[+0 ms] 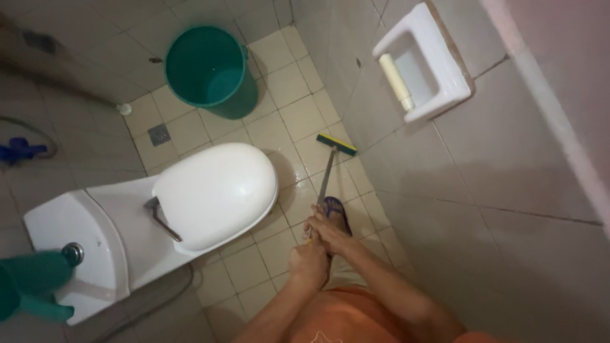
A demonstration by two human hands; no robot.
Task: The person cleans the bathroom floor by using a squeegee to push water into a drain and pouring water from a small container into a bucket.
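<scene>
A tiled bathroom, likely domestic: toilet (203, 197), bucket (206, 67), floor drain (159, 134).

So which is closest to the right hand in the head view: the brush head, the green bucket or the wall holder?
From the right hand on the brush handle:
1. The brush head, on the floor tiles straight ahead at the foot of the right wall.
2. The wall holder, a white recess up on the right wall.
3. The green bucket, on the floor at the far left, beyond the toilet.
</scene>
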